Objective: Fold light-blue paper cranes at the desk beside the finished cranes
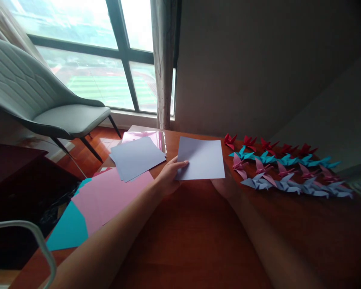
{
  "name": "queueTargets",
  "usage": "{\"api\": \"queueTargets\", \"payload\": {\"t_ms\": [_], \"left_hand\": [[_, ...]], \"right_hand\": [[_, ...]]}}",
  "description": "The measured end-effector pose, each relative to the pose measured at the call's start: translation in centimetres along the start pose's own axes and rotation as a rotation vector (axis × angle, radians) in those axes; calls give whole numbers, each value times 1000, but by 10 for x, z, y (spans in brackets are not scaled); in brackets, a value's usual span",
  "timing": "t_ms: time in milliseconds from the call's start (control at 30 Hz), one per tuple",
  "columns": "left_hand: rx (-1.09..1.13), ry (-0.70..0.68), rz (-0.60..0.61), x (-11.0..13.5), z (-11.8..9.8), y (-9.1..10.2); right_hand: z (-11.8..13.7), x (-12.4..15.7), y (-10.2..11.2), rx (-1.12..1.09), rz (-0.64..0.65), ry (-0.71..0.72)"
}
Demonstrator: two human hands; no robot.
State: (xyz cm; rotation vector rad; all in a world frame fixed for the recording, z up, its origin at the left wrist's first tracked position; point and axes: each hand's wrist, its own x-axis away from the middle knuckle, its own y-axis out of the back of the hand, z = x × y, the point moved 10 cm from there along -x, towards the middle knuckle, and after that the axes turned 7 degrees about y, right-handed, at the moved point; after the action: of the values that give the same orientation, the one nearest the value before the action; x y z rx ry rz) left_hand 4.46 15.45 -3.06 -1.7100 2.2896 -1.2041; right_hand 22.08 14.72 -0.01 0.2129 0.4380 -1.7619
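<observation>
A square sheet of pale lavender paper [202, 158] is held up over the brown table [192, 241], flat and without visible folds. My left hand [170, 176] grips its left edge, thumb on top and the other fingers underneath. Behind the lower right corner of the sheet is my right hand [225, 186]; its fingers are hidden by the paper, so their grip cannot be made out. To the left, a small stack of the same lavender sheets [136, 156] lies partly over pink paper sheets [111, 196].
Rows of folded paper cranes stand at the right: red [267, 145], turquoise [266, 157], pink [285, 168] and lavender [289, 184]. Turquoise sheets [69, 230] and a pink clear-wrapped packet [141, 136] lie left. A grey chair [72, 116] stands by the window.
</observation>
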Motion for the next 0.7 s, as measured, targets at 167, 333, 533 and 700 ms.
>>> {"api": "queueTargets", "payload": {"t_ms": [167, 333, 533, 700], "left_hand": [[-31, 33, 39, 1, 2, -3], [-61, 11, 66, 4, 1, -10], [-80, -23, 13, 7, 2, -14], [-44, -66, -24, 5, -5, -10]], "right_hand": [[-3, 6, -37, -364, 278, -180], [0, 15, -51, -473, 354, -254], [-7, 23, -54, -350, 398, -344], [6, 24, -63, -399, 472, -271]]}}
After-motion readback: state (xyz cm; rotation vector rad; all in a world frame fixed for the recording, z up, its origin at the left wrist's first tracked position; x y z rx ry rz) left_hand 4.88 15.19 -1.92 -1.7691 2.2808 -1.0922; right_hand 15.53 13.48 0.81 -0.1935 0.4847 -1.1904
